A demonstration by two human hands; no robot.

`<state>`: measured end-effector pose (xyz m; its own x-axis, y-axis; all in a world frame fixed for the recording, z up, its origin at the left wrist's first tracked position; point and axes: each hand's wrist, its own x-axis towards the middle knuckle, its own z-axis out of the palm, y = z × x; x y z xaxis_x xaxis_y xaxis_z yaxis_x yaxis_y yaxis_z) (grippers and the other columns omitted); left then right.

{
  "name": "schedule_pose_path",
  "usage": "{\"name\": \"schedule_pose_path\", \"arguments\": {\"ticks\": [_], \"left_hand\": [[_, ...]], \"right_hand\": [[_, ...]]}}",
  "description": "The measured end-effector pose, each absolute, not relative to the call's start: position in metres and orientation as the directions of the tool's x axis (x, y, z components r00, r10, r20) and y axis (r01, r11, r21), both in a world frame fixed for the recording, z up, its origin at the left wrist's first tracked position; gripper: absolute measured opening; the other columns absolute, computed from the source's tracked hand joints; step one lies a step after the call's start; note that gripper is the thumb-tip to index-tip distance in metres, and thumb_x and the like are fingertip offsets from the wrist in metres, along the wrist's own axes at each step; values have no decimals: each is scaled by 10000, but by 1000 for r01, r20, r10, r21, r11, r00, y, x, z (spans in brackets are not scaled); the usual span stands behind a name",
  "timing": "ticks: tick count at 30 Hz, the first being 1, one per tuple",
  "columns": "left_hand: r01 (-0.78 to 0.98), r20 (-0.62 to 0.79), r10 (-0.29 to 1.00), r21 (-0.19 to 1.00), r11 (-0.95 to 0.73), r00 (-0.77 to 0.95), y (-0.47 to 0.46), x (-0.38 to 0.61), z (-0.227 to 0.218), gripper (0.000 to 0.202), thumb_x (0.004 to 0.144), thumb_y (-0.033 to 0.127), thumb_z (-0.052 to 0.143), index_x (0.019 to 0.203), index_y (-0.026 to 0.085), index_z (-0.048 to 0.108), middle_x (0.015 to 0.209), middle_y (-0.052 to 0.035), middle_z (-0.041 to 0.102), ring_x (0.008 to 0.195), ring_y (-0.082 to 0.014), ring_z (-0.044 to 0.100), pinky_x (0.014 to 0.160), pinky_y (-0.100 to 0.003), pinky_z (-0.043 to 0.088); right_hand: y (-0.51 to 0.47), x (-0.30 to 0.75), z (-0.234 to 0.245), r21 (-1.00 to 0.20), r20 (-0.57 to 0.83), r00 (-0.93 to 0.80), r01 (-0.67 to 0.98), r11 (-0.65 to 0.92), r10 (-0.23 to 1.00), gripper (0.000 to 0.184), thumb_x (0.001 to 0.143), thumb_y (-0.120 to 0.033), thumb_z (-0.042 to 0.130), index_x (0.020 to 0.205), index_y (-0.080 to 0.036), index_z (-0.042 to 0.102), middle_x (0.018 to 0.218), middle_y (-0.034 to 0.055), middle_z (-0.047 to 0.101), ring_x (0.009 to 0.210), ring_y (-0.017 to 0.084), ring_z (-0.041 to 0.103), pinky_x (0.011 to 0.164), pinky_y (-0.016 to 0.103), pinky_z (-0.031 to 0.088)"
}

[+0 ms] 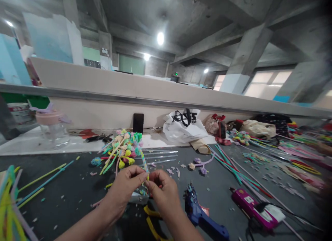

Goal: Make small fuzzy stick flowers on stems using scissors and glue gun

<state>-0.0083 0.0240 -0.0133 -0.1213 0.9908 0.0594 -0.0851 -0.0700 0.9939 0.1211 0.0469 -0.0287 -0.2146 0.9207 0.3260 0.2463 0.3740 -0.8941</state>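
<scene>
Above the middle of the dark table, my left hand pinches the lower part of a pipe-cleaner stem striped in pale blue and yellow. My right hand pinches the same stem just beside it, the fingertips of both hands almost touching. The stem leans up toward a green fuzzy flower, though I cannot tell whether the two are joined. Behind my hands lies a pile of pipe-cleaner flowers in yellow, peach, green and pink. Beneath my wrists are yellow-handled pliers or scissors, partly hidden.
A blue glue gun lies right of my right arm, with a magenta device and cable beyond. Loose pipe cleaners are at left. A phone, white bag and lidded glass jar stand along the back.
</scene>
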Motion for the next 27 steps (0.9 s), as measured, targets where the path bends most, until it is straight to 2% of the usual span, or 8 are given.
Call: {"name": "schedule_pose_path", "arguments": {"ticks": [3,6,8,10,14,18,22,27], "left_hand": [[24,105,980,994,-102,-170,24,-7,-17,181,664,309,620,584,148,602,576,17,579,587,-129,501,599,-237,382],[102,132,976,988,-115,-175,22,-7,-17,165,671,298,603,589,154,607,589,16,599,612,-145,531,626,-248,404],[157,138,978,981,-113,-156,21,-7,-15,165,686,289,589,593,154,606,597,13,605,623,-150,536,632,-247,404],[196,136,982,975,-108,-134,19,-8,-12,167,707,284,573,612,152,611,620,7,610,642,-153,537,641,-245,401],[166,130,986,980,-113,-101,16,-8,-9,158,729,270,567,643,146,615,658,-3,609,672,-149,531,653,-238,395],[16,111,990,994,-110,-88,16,-9,-9,155,712,264,607,622,138,605,625,5,587,628,-125,507,608,-219,389],[-157,61,998,986,-59,6,19,-15,-11,127,682,246,659,638,136,613,594,18,587,573,-98,502,567,-197,384],[-228,76,973,973,-25,218,22,-25,-11,154,706,259,652,644,136,584,560,16,590,536,-106,530,558,-217,403]], "right_hand": [[44,123,-31,-741,463,-228,431,515,857,90,729,-219,584,648,-182,574,603,-12,549,587,133,482,557,235,341],[41,123,-35,-617,532,-287,512,597,796,101,781,-186,512,710,-186,583,667,20,578,649,154,503,605,255,340],[40,121,-37,-602,538,-294,521,605,790,135,804,-179,474,723,-190,582,688,30,579,662,159,499,612,260,333],[39,120,-37,-656,518,-262,490,574,815,148,800,-169,466,701,-192,574,670,19,560,643,152,484,594,253,323],[39,117,-34,-865,365,-195,290,409,910,135,741,-190,514,608,-177,537,584,-22,478,578,126,424,543,231,299],[41,118,-31,-984,176,-259,-54,167,950,207,689,-293,581,551,-168,491,525,-54,386,522,94,329,499,212,259],[40,120,-33,-946,61,-425,-314,-84,903,249,649,-331,670,577,-143,524,494,-61,399,480,66,267,467,200,190],[37,121,-32,-836,6,-601,-442,-326,800,218,656,-284,702,623,-109,575,536,-20,501,473,56,317,467,190,194]]}}
